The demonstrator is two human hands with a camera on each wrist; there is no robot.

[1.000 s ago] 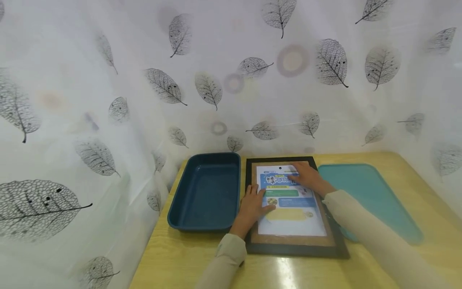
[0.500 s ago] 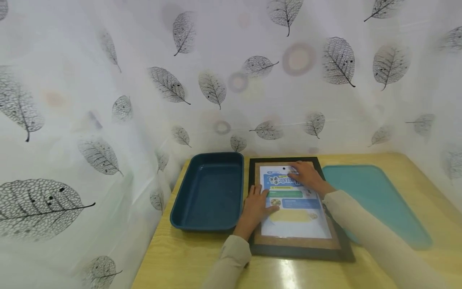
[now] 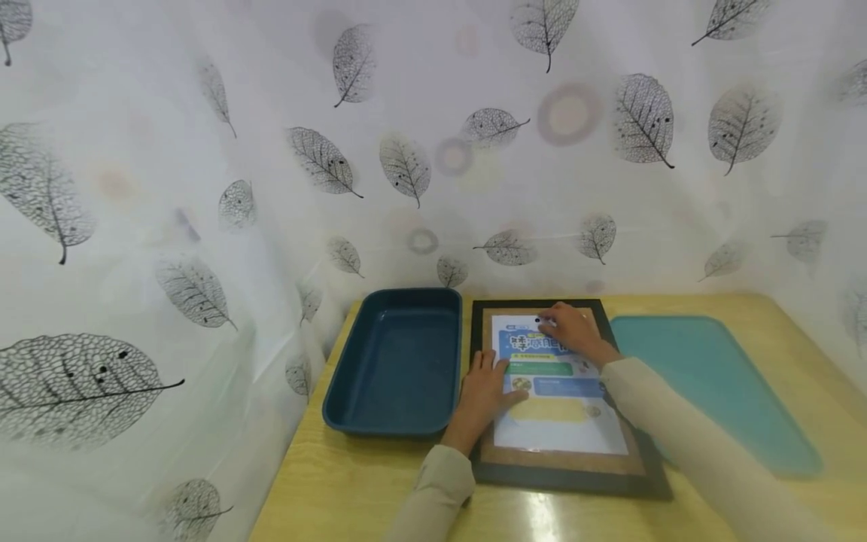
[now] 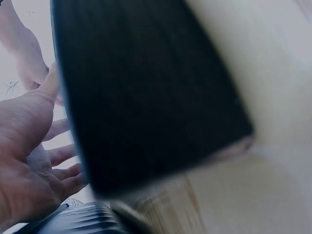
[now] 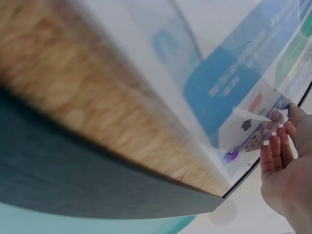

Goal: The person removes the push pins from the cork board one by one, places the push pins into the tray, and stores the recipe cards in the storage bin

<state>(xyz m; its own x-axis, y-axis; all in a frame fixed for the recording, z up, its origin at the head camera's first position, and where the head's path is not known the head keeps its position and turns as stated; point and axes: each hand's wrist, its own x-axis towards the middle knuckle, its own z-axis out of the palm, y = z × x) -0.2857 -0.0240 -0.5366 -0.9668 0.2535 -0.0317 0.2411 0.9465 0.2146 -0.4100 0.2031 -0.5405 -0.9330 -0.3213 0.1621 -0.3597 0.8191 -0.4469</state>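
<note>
A cork board (image 3: pixel 569 461) in a wide black frame (image 3: pixel 576 483) lies on the table. On it is a printed sheet (image 3: pixel 565 436) under clear glossy film. My left hand (image 3: pixel 482 391) rests on the sheet's left edge with fingers spread and thumb out. Near the sheet's top, the fingertips of my right hand (image 3: pixel 572 331) are right at a small round black spot (image 3: pixel 538 320), like a pin head; I cannot tell whether they pinch it. In the right wrist view, the right hand (image 5: pixel 290 165) bends its fingers at the sheet's edge.
A deep dark-blue tray (image 3: pixel 396 429) stands just left of the board. Partly beneath the right sleeve lies a flat turquoise tray (image 3: pixel 711 384). The wooden table (image 3: pixel 359 482) backs onto a translucent leaf-print curtain (image 3: pixel 433 181).
My right hand has shifted left across the sheet, bringing its fingertips to the black spot. The left hand keeps its place on the sheet. The whole view has drifted slightly.
</note>
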